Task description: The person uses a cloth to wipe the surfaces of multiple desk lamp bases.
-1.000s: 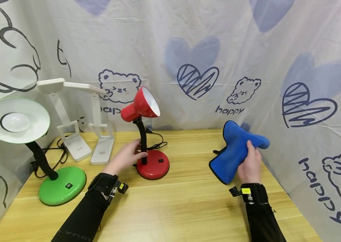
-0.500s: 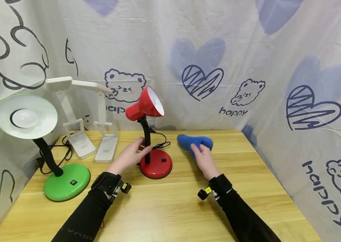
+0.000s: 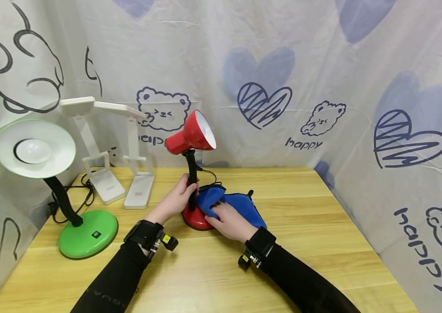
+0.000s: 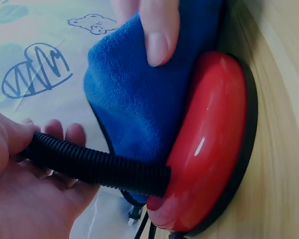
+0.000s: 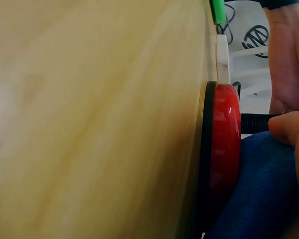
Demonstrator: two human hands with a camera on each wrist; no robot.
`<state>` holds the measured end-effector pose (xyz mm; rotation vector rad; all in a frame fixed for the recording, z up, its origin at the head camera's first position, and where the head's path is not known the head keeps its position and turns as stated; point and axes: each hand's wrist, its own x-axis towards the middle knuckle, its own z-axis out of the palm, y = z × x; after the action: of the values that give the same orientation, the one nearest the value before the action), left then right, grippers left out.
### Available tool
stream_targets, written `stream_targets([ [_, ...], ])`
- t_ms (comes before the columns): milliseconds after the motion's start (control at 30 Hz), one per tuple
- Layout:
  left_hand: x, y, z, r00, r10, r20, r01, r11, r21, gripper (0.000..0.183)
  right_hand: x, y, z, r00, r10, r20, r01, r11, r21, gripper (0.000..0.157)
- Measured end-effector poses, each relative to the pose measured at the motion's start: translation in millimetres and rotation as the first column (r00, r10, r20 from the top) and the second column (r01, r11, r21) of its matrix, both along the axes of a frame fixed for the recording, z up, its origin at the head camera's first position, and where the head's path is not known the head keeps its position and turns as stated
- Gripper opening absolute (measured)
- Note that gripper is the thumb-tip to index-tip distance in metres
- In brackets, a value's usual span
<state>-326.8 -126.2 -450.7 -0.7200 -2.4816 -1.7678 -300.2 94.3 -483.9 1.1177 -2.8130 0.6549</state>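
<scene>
A red desk lamp [image 3: 191, 134] with a black ribbed neck [image 4: 84, 160] stands on the table, its head turned up to the right. My left hand [image 3: 174, 199] grips that neck, thumb in front and fingers behind. My right hand [image 3: 230, 221] holds a blue cloth [image 3: 244, 208] with dark edging against the right side of the lamp's red base [image 4: 212, 144]. In the left wrist view one finger presses on the cloth. The cloth covers part of the base, including its switch. The right wrist view shows the cloth beside the base, with the right thumb near the neck.
At the left stands a green lamp [image 3: 88, 234] with its white-lined shade facing forward. Two white folding lamps [image 3: 138, 191] are behind it, near loose black cables [image 3: 88, 187]. A printed curtain [image 3: 268, 43] hangs behind the wooden table [image 3: 303, 243].
My right hand has carried the blue cloth leftward from the table's right side onto the red lamp's base. My left hand stays at the neck, its fingers now closer around it.
</scene>
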Motion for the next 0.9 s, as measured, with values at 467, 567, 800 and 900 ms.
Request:
stream_targets([
  [467,0.8,7.2,3.1,0.990,-0.077,0.120,0.052,0.979,0.199,0.030,-16.7,-27.7,0.4,0.996,-0.046,-0.076,0.073,0.917,0.392,0.063],
  [567,-0.5,13.1,7.9,0.993,-0.049,0.105,0.024,0.973,0.230,0.033,-16.4,-28.7,0.7,0.997,-0.052,-0.064,0.074,0.906,0.417,0.064],
  [800,-6.3,19.9,18.7,0.998,0.044,0.035,-0.052,0.959,0.278,0.036,-16.8,-31.1,-4.8,0.994,-0.066,-0.087,0.097,0.902,0.421,0.077],
  [900,-1.2,18.9,25.7,0.999,0.035,0.031,-0.042,0.969,0.244,0.031,-14.1,-32.4,-6.7,0.993,-0.062,-0.098,0.098,0.901,0.423,0.077],
])
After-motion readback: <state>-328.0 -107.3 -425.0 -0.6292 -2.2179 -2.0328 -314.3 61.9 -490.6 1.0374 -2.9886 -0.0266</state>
